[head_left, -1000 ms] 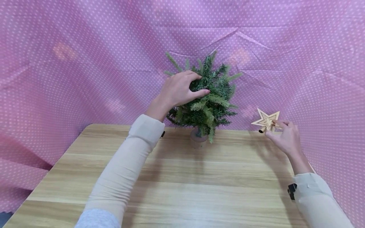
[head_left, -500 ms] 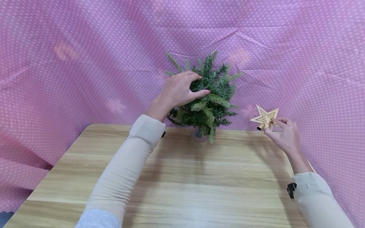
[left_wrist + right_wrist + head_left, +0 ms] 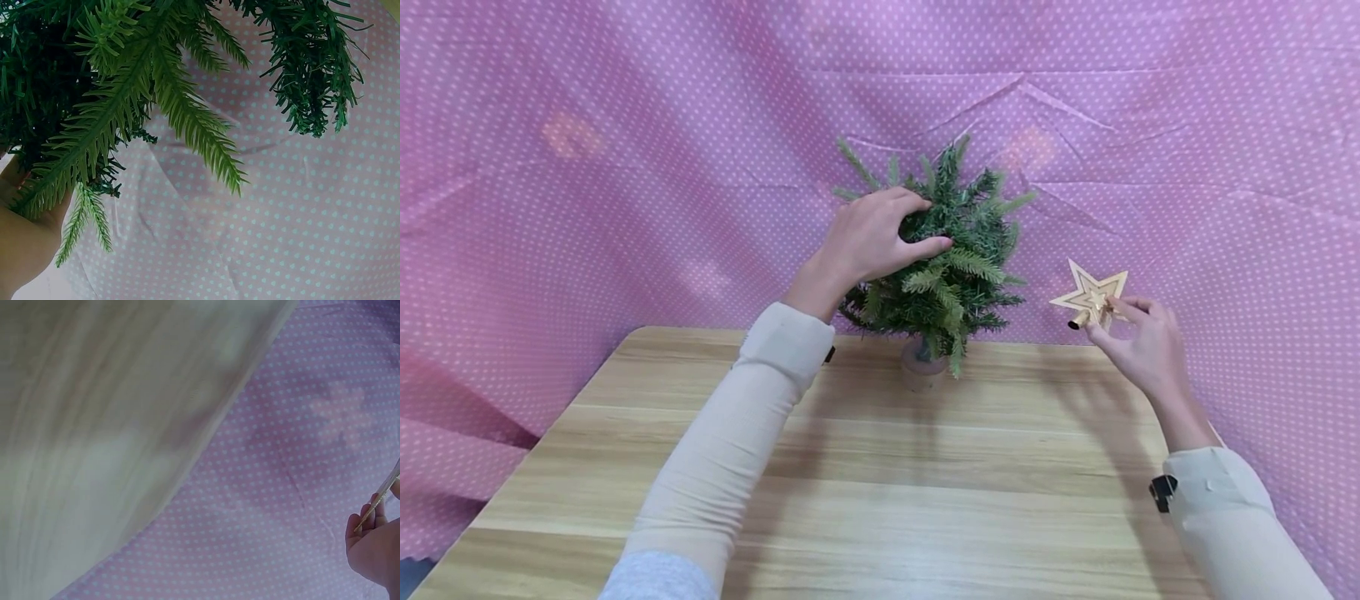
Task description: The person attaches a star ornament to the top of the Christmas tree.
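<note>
A small green artificial Christmas tree stands upright in a round base near the table's back edge in the head view. My left hand grips its upper left side, thumb in front and fingers partly hidden among the branches. In the left wrist view green branches cover part of that hand. To the right of the tree, my right hand pinches a gold star tree topper between thumb and fingers, its short tube pointing down and left. The right wrist view shows the star edge-on.
A wooden table lies under both arms, its back edge just behind the tree base. Pink dotted cloth hangs behind and along both sides. A small black piece sits at the right sleeve cuff.
My right hand has risen and moved slightly left with the star topper, bringing it higher above the table's back edge. The left hand and the tree have stayed in place.
</note>
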### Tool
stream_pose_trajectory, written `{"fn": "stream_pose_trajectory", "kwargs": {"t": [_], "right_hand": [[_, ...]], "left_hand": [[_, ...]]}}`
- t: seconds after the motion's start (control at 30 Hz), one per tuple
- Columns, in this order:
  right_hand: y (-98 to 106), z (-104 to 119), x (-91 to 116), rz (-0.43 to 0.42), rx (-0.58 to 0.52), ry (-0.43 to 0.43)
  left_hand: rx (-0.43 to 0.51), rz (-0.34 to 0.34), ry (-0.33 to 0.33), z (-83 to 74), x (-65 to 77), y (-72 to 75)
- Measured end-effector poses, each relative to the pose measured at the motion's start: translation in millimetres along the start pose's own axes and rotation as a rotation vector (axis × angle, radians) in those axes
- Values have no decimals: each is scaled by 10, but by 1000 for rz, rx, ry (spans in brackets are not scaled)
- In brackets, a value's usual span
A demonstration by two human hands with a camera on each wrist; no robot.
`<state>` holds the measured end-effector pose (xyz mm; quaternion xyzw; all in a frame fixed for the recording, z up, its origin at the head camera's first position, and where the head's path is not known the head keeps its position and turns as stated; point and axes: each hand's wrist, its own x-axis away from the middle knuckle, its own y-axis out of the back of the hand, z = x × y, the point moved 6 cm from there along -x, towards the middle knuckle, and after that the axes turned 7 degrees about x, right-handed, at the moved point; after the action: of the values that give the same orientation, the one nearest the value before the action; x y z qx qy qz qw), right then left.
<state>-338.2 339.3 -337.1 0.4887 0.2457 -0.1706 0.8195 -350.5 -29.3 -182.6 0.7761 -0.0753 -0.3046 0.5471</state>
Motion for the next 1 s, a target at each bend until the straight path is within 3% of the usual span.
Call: {"fn": "stream_pose_trajectory", "kwargs": {"t": [0.6,1.0], "right_hand": [[118,288,-99,13,-49,5],[162,457,-185,-28,-41,69]], "left_hand": [[3,-12,-3,-53,48,20],[7,-18,-10,-47,40,18]]}}
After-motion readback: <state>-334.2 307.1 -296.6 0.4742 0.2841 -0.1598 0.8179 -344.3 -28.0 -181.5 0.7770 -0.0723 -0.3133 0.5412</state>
